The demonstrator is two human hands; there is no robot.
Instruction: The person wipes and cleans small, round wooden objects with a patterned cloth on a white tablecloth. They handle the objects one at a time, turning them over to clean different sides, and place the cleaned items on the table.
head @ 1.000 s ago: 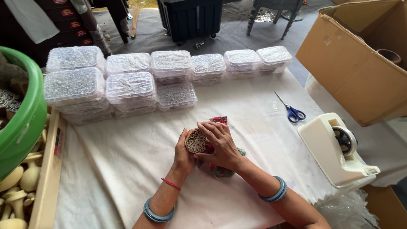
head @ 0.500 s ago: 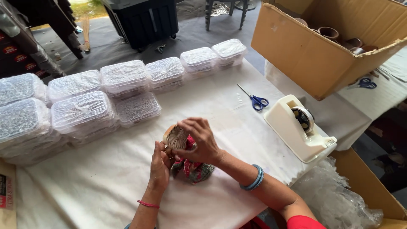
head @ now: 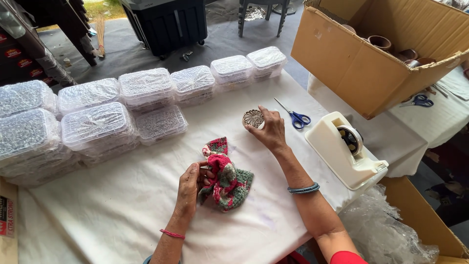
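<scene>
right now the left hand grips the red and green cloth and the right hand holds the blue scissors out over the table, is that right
Not quite. In the head view the left hand does grip the red and green cloth, but the right hand holds a small round carved disc, not the scissors. The blue scissors lie untouched on the white table just beyond that hand.

Packing workshop — stacked containers, tape dispenser

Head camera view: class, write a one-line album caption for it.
Right hand lifts a round carved disc while the left hand grips a red-green knitted cloth on the white table.
</scene>
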